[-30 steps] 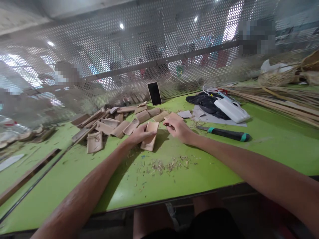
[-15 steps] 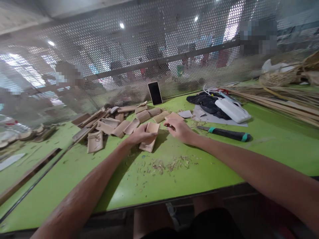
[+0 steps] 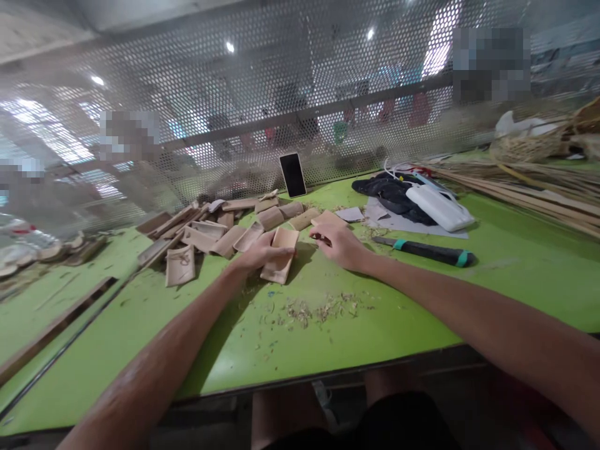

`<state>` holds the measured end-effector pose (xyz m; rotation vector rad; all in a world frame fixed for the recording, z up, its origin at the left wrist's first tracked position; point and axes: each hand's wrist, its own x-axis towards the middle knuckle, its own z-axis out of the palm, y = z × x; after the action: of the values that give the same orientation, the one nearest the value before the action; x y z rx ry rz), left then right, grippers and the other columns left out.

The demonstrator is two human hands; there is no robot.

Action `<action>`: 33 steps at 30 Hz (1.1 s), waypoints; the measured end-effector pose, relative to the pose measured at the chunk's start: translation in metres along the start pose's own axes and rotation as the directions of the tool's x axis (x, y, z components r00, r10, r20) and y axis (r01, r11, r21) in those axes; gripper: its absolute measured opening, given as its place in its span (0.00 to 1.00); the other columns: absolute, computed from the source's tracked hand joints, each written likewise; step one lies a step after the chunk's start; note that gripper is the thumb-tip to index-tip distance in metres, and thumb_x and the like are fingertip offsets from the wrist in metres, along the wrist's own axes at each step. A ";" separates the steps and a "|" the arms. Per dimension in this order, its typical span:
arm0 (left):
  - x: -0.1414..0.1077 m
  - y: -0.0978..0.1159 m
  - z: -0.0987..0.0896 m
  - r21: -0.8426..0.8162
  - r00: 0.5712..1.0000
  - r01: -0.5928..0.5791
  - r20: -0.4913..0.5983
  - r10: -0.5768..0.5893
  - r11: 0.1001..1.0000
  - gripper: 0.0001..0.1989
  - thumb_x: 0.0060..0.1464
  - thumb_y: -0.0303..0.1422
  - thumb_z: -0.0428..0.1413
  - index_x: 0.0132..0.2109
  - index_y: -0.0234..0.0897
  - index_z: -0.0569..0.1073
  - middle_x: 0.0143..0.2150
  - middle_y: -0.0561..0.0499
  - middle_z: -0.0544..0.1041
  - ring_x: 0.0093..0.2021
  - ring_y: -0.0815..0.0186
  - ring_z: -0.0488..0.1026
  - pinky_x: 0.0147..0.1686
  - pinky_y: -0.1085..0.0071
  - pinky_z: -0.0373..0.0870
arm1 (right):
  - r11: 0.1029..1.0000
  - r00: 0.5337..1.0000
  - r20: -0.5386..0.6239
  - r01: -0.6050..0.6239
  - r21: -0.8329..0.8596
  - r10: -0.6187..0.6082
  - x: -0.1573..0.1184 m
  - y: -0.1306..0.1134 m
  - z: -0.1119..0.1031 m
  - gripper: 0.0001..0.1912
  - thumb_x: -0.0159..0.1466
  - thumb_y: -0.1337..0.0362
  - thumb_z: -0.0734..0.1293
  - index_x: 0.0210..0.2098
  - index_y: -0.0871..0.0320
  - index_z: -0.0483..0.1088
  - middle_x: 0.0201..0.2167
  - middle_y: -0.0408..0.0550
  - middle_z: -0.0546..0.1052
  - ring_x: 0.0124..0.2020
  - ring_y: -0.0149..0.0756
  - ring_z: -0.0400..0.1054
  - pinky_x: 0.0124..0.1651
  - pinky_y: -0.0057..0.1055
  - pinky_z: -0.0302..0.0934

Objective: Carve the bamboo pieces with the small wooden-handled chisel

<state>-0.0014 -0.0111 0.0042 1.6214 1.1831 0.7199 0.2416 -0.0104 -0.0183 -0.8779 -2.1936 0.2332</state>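
Note:
My left hand [image 3: 263, 253] is closed on the edge of a pale split bamboo piece [image 3: 281, 265], which tilts up with its hollow side showing. To the right of it, my right hand [image 3: 341, 242] hovers with fingers curled together. A small dark bit shows at those fingertips, too small to name. Just behind the right hand lies another flat bamboo piece [image 3: 329, 218]. Left of my left hand spreads a pile of split bamboo pieces [image 3: 228, 240], and one squarish piece [image 3: 180, 265] lies nearest me.
Wood shavings [image 3: 323, 309] are scattered on the green table [image 3: 375, 337]. A black-and-teal handled knife [image 3: 431, 251] lies at right, below a white power bank [image 3: 440, 208] and dark cloth [image 3: 389, 197]. A phone [image 3: 293, 175] leans on the perforated screen [image 3: 262, 81]. Long strips [image 3: 515, 187] lie far right.
The bamboo piece in my left hand has shifted very slightly. My right hand keeps its curled pose in nearly the same place.

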 end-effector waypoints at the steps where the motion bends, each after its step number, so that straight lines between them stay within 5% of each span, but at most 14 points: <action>1: 0.000 0.000 0.000 -0.005 1.000 -0.001 -0.002 0.001 1.000 0.27 0.38 0.44 0.71 0.41 0.34 0.73 0.35 0.43 0.78 0.32 0.59 0.73 0.29 0.65 0.66 | 1.000 1.000 0.000 -0.001 -0.001 0.001 0.000 0.000 0.000 0.12 0.66 0.74 0.63 0.46 0.61 0.75 0.41 0.54 0.81 0.38 0.40 0.71 0.42 0.34 0.61; 22: 0.001 -0.009 -0.003 -0.137 0.999 0.005 0.050 0.002 0.991 0.24 0.44 0.40 0.70 0.44 0.34 0.71 0.35 0.45 0.79 0.31 0.63 0.75 0.30 0.68 0.70 | 0.999 0.999 0.044 -0.015 0.033 0.014 0.001 0.000 0.000 0.12 0.66 0.75 0.63 0.46 0.65 0.76 0.37 0.55 0.79 0.32 0.36 0.68 0.37 0.32 0.61; 33: 0.002 -0.008 -0.002 -0.178 0.999 0.034 0.042 -0.027 0.984 0.23 0.41 0.38 0.70 0.41 0.35 0.70 0.32 0.48 0.77 0.27 0.66 0.73 0.25 0.70 0.67 | 0.995 0.998 0.026 -0.047 -0.092 0.049 0.003 0.000 -0.001 0.13 0.65 0.77 0.64 0.45 0.65 0.78 0.37 0.55 0.80 0.36 0.39 0.69 0.43 0.34 0.61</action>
<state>-0.0054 -0.0085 -0.0033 1.4591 1.0818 0.7495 0.2415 -0.0085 -0.0160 -0.9842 -2.2254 0.1700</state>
